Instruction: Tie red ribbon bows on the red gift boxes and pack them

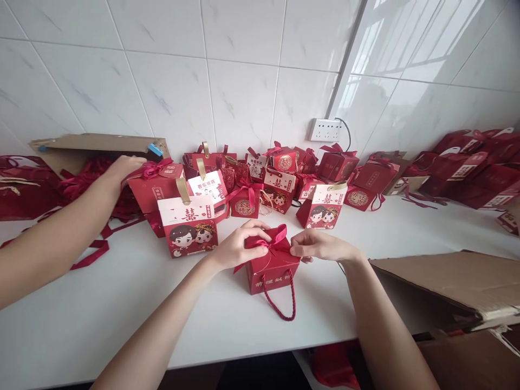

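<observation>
Cardboard (450,284) flanks the right forearm (385,319) while left hand (239,245) and right hand (323,245) pinch a bow (279,234) near crowded gift boxes (246,206).

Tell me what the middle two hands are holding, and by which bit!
Left fingers pinch the bow by its left side, atop the red box. Right fingers are at the box's right edge; their grip can't be told.
</observation>
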Demonstrator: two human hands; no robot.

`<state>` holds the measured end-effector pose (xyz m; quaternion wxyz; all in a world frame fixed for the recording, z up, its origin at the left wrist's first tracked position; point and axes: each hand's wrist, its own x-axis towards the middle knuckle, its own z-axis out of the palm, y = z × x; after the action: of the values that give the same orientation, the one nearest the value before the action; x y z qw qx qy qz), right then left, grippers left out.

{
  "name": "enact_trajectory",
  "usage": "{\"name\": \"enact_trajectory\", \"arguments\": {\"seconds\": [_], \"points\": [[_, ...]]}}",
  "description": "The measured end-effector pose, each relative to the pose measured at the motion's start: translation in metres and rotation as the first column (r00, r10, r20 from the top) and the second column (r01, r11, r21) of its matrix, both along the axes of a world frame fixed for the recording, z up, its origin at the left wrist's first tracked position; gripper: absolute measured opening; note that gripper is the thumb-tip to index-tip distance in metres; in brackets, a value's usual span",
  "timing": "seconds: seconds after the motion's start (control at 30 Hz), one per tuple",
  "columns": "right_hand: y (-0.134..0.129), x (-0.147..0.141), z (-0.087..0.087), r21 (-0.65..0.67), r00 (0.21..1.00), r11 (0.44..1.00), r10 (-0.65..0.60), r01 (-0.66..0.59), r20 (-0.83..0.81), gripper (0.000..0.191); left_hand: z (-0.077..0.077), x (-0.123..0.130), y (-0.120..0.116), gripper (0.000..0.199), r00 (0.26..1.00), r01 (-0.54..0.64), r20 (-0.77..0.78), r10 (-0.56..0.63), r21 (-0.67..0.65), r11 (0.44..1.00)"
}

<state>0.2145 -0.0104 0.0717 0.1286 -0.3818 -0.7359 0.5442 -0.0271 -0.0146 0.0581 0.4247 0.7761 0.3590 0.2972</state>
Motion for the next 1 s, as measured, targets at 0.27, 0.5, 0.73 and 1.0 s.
{"name": "enact_trajectory", "arguments": {"seconds": [0.27,0.5,0.73,1.0], "points": [[0.006,0.037,-0.006,-0.162,0.323,0.893,-0.314,0.420,-0.893,0.051,-0.003,-0.003,-0.001,0.026,0.999,-0.028,0.015,0.028,0.020,0.999],[-0.007,0.016,0.033,-0.256,0.319,0.845,-0.433,0.469,-0.843,0.026,0.004,-0.013,-0.025,0.043,0.858,-0.450,-0.211,0.469,0.135,0.883],[-0.012,-0.023,0.071,-0.156,0.340,0.828,-0.383,0.539,-0.859,0.032,0.038,-0.041,-0.029,0.030,0.924,-0.331,-0.231,0.305,-0.085,0.940],[-0.025,-0.048,0.092,0.128,0.568,0.847,-0.227,0.515,-0.791,0.024,0.117,-0.014,-0.026,0.026,0.772,-0.306,0.551,0.316,-0.113,0.945]]}}
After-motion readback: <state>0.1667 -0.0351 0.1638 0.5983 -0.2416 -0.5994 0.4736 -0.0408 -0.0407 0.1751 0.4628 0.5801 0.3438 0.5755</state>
